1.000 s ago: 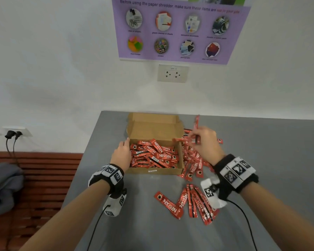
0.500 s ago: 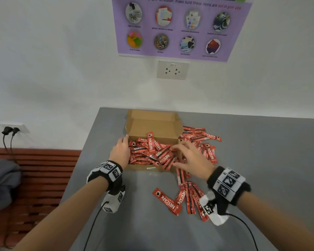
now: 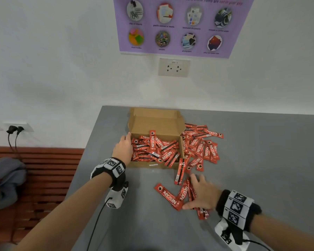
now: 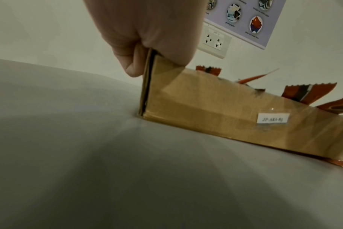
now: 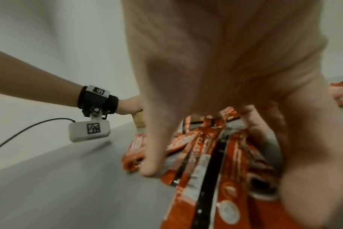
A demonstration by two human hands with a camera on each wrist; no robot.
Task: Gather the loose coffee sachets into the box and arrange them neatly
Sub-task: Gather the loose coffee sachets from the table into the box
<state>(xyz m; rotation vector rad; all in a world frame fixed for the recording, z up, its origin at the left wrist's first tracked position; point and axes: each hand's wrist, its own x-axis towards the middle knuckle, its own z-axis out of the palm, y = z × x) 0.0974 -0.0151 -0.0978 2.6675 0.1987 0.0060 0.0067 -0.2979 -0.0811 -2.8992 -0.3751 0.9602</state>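
Steadying the box [image 3: 153, 124] by its left wall, left hand [image 3: 122, 149] gripped cardboard; right hand [image 3: 203, 193] lay spread on near sachets [image 3: 178, 195]. Best squared together before lifting.

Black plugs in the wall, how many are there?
2. One black plug sits in the white wall outlet above the wooden bench, far left; the second is right beside it. The outlet under the purple poster holds none.
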